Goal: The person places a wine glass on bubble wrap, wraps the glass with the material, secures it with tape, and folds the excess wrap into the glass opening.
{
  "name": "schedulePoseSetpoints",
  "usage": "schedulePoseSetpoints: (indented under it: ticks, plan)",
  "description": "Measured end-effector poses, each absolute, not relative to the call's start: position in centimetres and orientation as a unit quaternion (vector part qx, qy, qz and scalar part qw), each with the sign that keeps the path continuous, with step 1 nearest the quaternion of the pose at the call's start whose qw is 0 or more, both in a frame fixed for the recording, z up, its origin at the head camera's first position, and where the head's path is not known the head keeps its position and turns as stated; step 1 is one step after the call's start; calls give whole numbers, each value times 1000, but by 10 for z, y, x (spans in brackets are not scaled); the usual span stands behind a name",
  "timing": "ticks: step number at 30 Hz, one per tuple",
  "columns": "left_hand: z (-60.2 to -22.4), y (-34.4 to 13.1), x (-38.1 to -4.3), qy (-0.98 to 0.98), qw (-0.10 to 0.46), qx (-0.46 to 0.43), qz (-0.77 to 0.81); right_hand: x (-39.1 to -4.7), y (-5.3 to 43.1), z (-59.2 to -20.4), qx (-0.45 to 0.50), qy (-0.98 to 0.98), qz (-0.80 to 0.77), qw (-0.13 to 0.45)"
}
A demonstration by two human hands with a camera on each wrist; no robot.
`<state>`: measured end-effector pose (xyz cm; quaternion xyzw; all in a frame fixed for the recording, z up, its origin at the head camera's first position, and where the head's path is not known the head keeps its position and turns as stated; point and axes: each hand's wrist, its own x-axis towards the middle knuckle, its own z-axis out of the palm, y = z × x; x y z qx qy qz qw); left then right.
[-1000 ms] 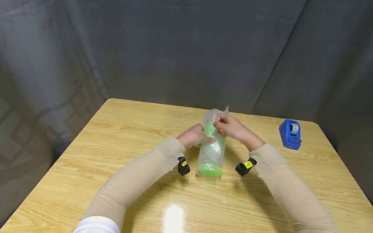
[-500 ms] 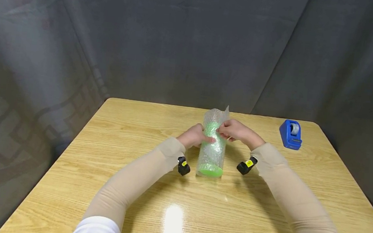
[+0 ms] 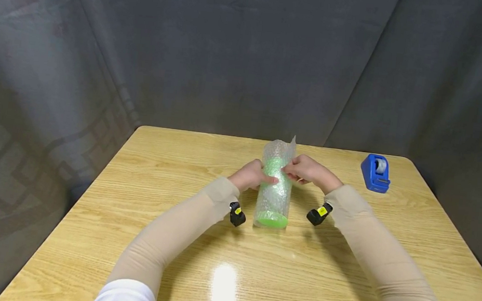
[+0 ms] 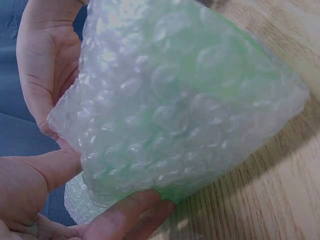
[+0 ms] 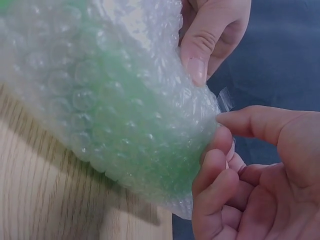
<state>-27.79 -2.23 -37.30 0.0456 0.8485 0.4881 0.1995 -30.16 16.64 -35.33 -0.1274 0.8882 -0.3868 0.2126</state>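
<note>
A green cylinder rolled in bubble wrap (image 3: pixel 273 199) lies lengthwise on the table, its green end (image 3: pixel 272 219) toward me and loose wrap rising at the far end. My left hand (image 3: pixel 249 175) grips it from the left, thumb laid over the top. In the left wrist view that hand's fingers (image 4: pixel 125 215) reach along the wrap's underside. On the right side, my right hand (image 3: pixel 306 170) has thumb and forefinger pinched at the wrap. A small strip of clear tape (image 5: pixel 226 99) sticks up beside those fingertips in the right wrist view.
A blue tape dispenser (image 3: pixel 376 173) with a roll of clear tape stands at the back right of the wooden table (image 3: pixel 179 159). Dark grey curtains (image 3: pixel 240 63) hang behind the table and at both sides.
My right hand has come down and slightly right from above the wrap to its right side. The left hand and the wrapped cylinder have stayed in place.
</note>
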Motion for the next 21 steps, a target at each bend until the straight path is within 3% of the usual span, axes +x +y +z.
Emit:
schedulePoseSetpoints:
  ticks: [21]
  plan:
    - [-372, -27, -277, 830, 212, 44, 515, -309, 177, -364, -89, 884, -370, 270]
